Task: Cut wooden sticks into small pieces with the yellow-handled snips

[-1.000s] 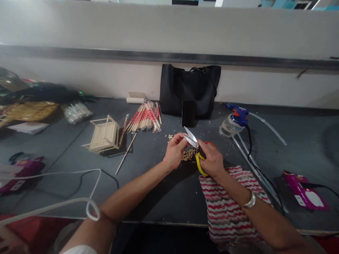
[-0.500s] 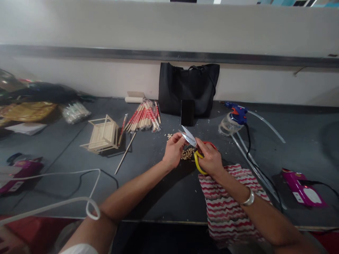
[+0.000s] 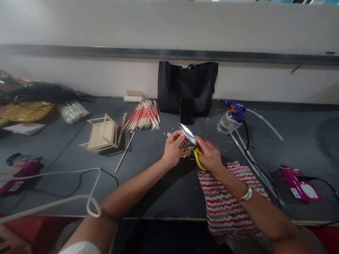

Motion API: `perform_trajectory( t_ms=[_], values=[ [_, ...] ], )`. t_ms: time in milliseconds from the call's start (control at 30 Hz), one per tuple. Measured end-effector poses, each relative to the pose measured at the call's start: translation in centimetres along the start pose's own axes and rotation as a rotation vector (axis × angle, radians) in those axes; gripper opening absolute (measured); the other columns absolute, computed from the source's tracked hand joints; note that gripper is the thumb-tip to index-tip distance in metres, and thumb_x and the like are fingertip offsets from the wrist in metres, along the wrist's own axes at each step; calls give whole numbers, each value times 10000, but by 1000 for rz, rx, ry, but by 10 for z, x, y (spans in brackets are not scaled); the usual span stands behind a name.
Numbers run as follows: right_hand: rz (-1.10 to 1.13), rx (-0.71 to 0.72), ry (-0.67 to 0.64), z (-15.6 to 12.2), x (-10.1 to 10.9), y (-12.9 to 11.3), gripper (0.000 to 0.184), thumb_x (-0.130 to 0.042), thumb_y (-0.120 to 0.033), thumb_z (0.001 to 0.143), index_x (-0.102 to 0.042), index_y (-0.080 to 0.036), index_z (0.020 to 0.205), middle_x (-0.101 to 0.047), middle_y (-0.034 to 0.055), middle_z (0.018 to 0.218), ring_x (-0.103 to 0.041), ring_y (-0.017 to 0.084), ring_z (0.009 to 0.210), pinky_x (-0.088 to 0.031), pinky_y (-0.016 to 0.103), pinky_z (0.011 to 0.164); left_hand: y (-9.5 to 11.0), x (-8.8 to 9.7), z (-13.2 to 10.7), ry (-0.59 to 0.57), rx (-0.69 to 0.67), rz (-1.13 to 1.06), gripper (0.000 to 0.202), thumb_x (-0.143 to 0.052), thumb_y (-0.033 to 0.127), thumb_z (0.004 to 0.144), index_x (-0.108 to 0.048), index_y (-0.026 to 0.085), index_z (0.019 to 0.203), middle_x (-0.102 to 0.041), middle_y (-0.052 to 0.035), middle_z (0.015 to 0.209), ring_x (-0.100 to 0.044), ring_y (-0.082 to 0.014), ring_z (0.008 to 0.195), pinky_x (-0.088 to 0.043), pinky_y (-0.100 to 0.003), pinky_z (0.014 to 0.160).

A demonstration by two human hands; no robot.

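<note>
My right hand [image 3: 210,156] grips a pair of scissors [image 3: 188,133] by its yellow and red handles, with the blades pointing away and to the left. The blades look nearly closed. Beside them my left hand [image 3: 172,148] is pinched, its fingertips at the blades. Whatever lies between those fingers is too small to make out. Below the scissors lies a pile of short cut wooden bits [image 3: 186,152] on the dark table [image 3: 159,197]. A few more bits lie just beyond my left hand.
Left stand a small stick-built chair-like frame [image 3: 102,135], a loose stick [image 3: 125,151] and wrapped chopsticks [image 3: 143,114]. Behind are a black bag [image 3: 188,84] and phone [image 3: 186,111]. Right are a blue glue gun [image 3: 236,110] on a jar, clear glue sticks, a striped cloth [image 3: 225,208] and a purple power box [image 3: 300,184].
The scissor blades have come together from a slightly spread position. Both hands stay in nearly the same place, and the view has shifted a little.
</note>
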State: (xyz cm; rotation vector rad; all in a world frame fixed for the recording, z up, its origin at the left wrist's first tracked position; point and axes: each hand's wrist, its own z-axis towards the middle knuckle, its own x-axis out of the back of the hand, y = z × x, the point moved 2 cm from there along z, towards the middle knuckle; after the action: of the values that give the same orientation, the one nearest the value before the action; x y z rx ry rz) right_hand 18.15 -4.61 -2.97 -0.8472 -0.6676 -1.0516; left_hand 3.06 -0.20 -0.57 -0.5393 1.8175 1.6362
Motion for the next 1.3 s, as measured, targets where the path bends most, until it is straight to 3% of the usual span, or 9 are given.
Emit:
perform_trajectory(
  t_ms=[100,200,367,900,1300],
  values=[
    [108,-42,44,3,-2,7,470,-508,-149,802,-675,-200,1238,-755,60,965,-691,191,821,-570,285,738,3,-1,1,8,24,2,192,-836,250,704,-677,151,743,-615,19,673,-545,-77,609,-466,-219,630],
    [126,-56,81,6,0,11,421,-521,-193,820,-684,-185,1208,-749,58,917,-674,182,736,-568,289,703,5,-2,2,1,44,1,161,-825,236,716,-690,152,743,-623,14,674,-542,-75,604,-463,-221,622],
    [57,-26,63,4,3,8,420,-527,-209,828,-693,-215,1214,-720,44,851,-642,171,693,-539,267,655,9,-3,3,-19,53,3,144,-819,224,724,-698,145,715,-633,5,673,-546,-74,603,-467,-222,629],
    [-126,52,47,2,9,3,564,-577,-184,766,-648,-301,1313,-679,36,906,-607,185,787,-461,245,680,8,0,7,26,13,-2,143,-827,148,682,-691,174,716,-659,28,708,-571,-79,621,-479,-226,651],
    [-126,77,101,2,12,-1,488,-583,-212,794,-675,-266,1271,-694,31,863,-617,175,729,-455,251,641,8,2,7,-5,-16,8,188,-859,126,633,-691,189,690,-679,20,757,-599,-91,690,-512,-238,705]
  ],
)
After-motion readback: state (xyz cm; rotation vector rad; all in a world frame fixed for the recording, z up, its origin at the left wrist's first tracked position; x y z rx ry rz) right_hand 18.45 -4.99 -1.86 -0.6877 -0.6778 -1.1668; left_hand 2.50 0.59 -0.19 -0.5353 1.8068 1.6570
